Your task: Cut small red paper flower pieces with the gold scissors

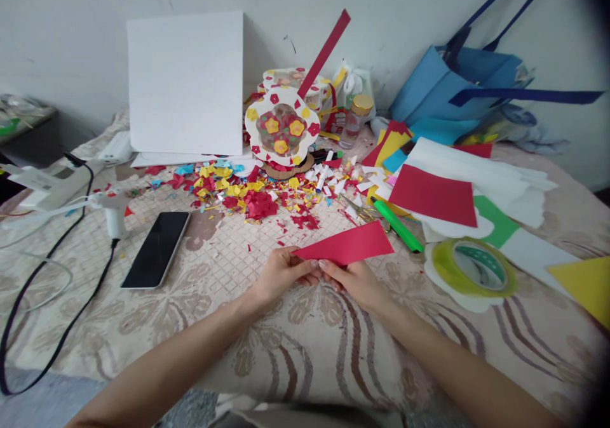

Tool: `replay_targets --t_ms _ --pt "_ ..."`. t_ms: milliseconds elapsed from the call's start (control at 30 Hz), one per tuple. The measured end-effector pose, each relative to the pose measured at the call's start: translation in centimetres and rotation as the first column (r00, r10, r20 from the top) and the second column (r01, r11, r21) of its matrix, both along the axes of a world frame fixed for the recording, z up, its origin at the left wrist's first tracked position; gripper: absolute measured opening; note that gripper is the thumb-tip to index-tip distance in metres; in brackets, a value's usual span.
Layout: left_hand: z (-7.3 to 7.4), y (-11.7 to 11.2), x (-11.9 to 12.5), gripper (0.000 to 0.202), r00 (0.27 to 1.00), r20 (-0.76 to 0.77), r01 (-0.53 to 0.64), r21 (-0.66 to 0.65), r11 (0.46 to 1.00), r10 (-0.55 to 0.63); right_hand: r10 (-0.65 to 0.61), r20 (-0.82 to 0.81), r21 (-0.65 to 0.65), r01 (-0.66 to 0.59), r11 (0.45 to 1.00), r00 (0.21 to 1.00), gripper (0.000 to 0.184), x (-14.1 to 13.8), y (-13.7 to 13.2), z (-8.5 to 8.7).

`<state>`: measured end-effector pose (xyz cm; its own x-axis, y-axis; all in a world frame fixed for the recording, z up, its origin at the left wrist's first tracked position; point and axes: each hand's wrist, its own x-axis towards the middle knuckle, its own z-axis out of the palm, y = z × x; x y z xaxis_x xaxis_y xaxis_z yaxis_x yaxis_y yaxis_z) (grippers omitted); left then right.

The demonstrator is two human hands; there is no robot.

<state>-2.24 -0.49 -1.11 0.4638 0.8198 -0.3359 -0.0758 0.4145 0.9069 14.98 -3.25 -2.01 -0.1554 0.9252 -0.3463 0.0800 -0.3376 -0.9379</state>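
Holds red paper (pixel 345 245) clamped in left hand (pixel 281 274) and right hand (pixel 356 283) grips, toward bed's (pixel 305 345) front edge. Seems mid-fold; needs matched edges next.

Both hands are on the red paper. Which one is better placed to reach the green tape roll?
Right, probably. The right hand holds the red paper on the side nearer the green tape roll, which lies off to its right. The left hand would have to cross over the paper.

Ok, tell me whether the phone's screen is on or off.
Off, as far as shows: the phone lies face up on the patterned cover, its screen plain black, no glow or picture.
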Motion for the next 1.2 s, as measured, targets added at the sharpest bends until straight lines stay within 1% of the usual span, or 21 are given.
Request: replay_targets --t_ms 167,367,500,567,600,667,733,767,833,900,1000,1100,1200 --pt "0.6 0.1 -0.2 0.035 1.000 0.015 -0.011 -0.085 0.996 0.012 -0.029 -0.040 -0.012 0.028 1.000 0.999 0.039 0.2 0.2 0.2" --pt "0.9 0.0 -0.3 0.045 0.996 0.083 0.026 -0.089 0.996 -0.018 -0.064 -0.074 -0.036 0.062 0.997 0.995 0.039 0.3 0.4 0.3" --pt "0.9 0.3 -0.5 0.060 0.996 0.087 0.033 -0.118 0.992 -0.023 -0.085 -0.078 -0.061 0.080 0.995 0.993 0.038 0.4 0.4 0.2" --pt "1.0 0.6 -0.6 0.066 0.996 0.089 0.001 -0.121 0.993 0.010 -0.089 -0.086 -0.068 0.084 0.994 0.992 0.037 0.4 0.4 0.3" --pt "1.0 0.8 -0.7 0.065 0.996 0.085 -0.028 -0.112 0.993 0.038 -0.087 -0.087 -0.068 0.082 0.994 0.992 0.037 0.4 0.4 0.3" --pt "1.1 1.0 -0.8 0.053 0.995 0.045 -0.084 -0.058 0.995 0.086 -0.053 -0.072 -0.065 0.049 0.997 0.996 0.035 0.5 0.4 0.5" --pt "1.1 1.1 -0.8 0.039 0.995 -0.021 -0.094 0.018 0.995 0.094 0.002 -0.052 -0.053 -0.005 0.999 0.999 0.034 0.5 0.5 0.6" --pt "1.1 1.0 -0.8 0.035 0.995 -0.050 -0.087 0.045 0.995 0.089 0.030 -0.051 -0.045 -0.032 0.998 0.998 0.034 0.6 0.5 0.7" --pt "1.0 1.0 -0.8 0.032 0.992 -0.080 -0.094 0.068 0.993 0.099 0.064 -0.074 -0.030 -0.067 0.997 0.995 0.035 0.7 0.7 0.8" --pt "0.8 1.0 -0.9 0.031 0.987 -0.081 -0.131 0.070 0.989 0.136 0.080 -0.110 -0.020 -0.082 0.996 0.991 0.037 0.8 0.9 0.7" --pt "0.7 1.1 -0.9 0.032 0.980 -0.079 -0.180 0.073 0.981 0.185 0.038 -0.171 0.004 -0.038 0.999 0.985 0.036 0.9 1.0 0.6" --pt "0.6 1.0 -0.8 0.031 0.986 -0.073 -0.150 0.034 0.988 0.152 -0.004 -0.200 0.020 0.008 1.000 0.980 0.033 1.1 1.1 0.3" --pt "0.7 0.7 -0.6 0.032 0.996 -0.046 -0.080 0.003 0.997 0.080 -0.003 -0.140 0.017 0.006 1.000 0.990 0.033 1.1 1.1 0.1"
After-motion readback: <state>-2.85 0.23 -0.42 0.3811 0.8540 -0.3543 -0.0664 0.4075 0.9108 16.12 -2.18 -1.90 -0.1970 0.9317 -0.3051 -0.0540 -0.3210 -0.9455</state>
